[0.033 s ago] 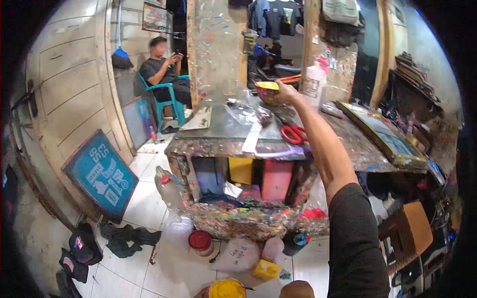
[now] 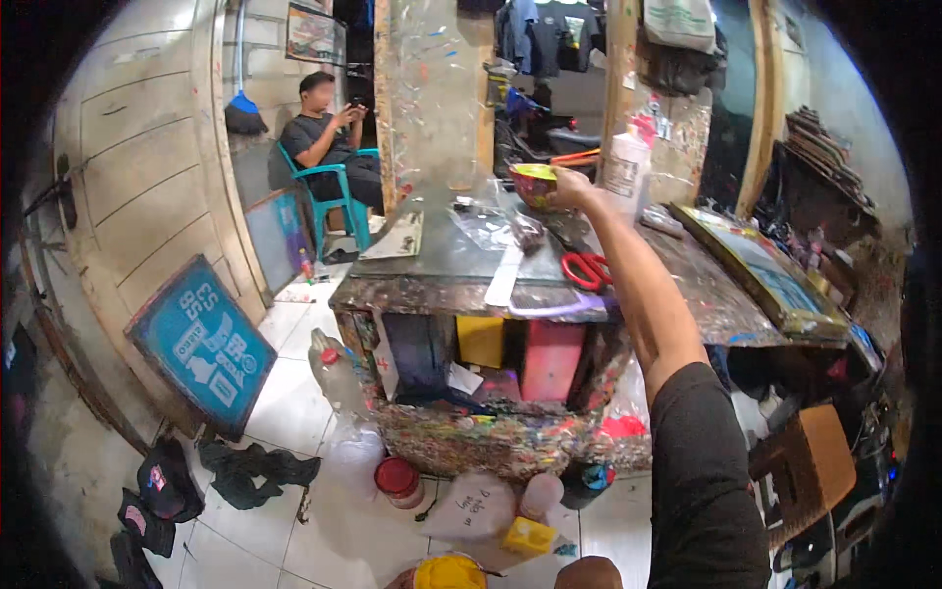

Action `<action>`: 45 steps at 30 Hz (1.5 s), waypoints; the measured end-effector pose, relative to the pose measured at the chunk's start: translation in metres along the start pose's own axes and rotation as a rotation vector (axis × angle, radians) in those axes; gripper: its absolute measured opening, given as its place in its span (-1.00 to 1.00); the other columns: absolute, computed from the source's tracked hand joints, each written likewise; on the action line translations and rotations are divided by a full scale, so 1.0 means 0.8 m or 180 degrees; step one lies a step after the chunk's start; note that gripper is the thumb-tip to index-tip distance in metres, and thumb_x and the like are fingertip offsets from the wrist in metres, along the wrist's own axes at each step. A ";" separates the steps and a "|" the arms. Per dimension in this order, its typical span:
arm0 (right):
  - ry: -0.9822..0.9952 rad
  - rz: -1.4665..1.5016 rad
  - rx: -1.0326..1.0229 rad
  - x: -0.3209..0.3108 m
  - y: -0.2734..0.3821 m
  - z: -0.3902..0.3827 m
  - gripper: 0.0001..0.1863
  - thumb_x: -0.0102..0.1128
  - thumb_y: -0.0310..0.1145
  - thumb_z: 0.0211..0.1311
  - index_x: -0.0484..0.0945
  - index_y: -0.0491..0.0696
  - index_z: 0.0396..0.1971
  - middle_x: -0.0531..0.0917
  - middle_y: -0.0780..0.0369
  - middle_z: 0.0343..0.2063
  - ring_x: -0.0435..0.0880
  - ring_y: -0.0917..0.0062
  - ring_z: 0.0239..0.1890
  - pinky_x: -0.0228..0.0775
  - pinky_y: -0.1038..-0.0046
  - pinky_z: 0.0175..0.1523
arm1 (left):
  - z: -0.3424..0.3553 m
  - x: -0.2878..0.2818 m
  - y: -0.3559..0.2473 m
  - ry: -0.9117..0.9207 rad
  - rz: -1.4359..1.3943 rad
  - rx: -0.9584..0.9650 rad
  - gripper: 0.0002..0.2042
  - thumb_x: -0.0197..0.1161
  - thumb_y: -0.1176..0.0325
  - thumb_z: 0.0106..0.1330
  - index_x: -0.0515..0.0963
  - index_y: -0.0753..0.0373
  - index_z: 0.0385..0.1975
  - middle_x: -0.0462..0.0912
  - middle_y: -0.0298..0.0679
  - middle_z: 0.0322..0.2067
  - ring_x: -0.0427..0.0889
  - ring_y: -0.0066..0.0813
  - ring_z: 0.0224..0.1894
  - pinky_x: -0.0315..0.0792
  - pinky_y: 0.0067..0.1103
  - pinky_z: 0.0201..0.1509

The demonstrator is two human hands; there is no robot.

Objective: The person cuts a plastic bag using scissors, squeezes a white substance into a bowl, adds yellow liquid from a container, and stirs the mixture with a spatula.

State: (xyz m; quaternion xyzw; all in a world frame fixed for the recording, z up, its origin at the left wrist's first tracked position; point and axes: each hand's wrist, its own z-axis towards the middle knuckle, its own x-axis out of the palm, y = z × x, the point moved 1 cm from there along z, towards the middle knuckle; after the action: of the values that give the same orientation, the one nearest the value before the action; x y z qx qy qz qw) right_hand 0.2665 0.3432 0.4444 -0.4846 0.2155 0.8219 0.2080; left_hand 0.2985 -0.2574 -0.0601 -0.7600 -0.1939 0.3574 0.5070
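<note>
At the back of the paint-spattered bench, my right hand [image 2: 569, 189] grips a small red bowl [image 2: 530, 193] with a bright yellow inside. A white bottle [image 2: 623, 172] with a pink top stands just right of it. Orange-handled items [image 2: 574, 158] lie behind the bowl. Nearer on the bench are red-handled scissors [image 2: 586, 269], clear plastic bags [image 2: 471, 221], a white strip [image 2: 502, 277] and a pale purple handled item [image 2: 559, 304]. My left hand is not in view.
A person [image 2: 324, 142] sits in a teal chair [image 2: 358, 231], holding a small object. A blue sign board [image 2: 201, 344] leans at left. A framed screen [image 2: 751, 265] lies at right. Jugs, tubs [image 2: 397, 481], dark cloths [image 2: 250, 471] and a yellow container [image 2: 446, 574] sit on the tiled floor.
</note>
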 end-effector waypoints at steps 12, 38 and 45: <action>-0.1583 -0.3011 -0.2566 -0.117 -0.102 0.112 -0.63 0.13 -0.10 0.31 0.61 -0.03 -0.06 0.72 0.15 -0.28 0.72 0.29 -0.25 0.52 0.32 -0.08 | -0.021 0.020 0.019 0.0149 -0.0208 0.0253 -0.63 -0.03 0.19 0.49 0.50 0.34 0.07 0.62 -0.07 0.01 0.62 -0.20 -0.01 0.46 -0.43 0.11; -0.0379 0.0029 0.0434 -0.167 0.044 -0.678 -0.85 0.15 -0.47 0.29 0.56 -0.17 -0.19 0.66 0.20 -0.37 0.66 0.53 -0.34 0.48 0.50 -0.25 | -0.029 0.014 0.061 0.0414 0.0084 0.0316 -0.62 -0.07 0.22 0.52 0.44 0.32 0.17 0.58 -0.03 0.07 0.56 -0.26 0.09 0.40 -0.44 0.18; -0.0368 0.0179 0.0504 0.041 0.029 -0.778 -0.62 0.36 -0.55 0.06 0.53 -0.11 -0.08 0.64 -0.01 -0.24 0.68 0.10 -0.27 0.57 0.29 -0.29 | -0.025 -0.015 0.079 0.0193 0.0429 0.0294 -0.61 -0.09 0.25 0.53 0.40 0.34 0.21 0.53 -0.02 0.12 0.50 -0.27 0.16 0.33 -0.44 0.25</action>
State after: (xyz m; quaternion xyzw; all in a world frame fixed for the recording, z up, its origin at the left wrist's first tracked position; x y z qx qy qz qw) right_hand 0.6794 -0.0173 0.1467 -0.4122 0.2809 0.8343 0.2346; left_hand 0.3008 -0.3041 -0.1087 -0.7576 -0.1101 0.3761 0.5220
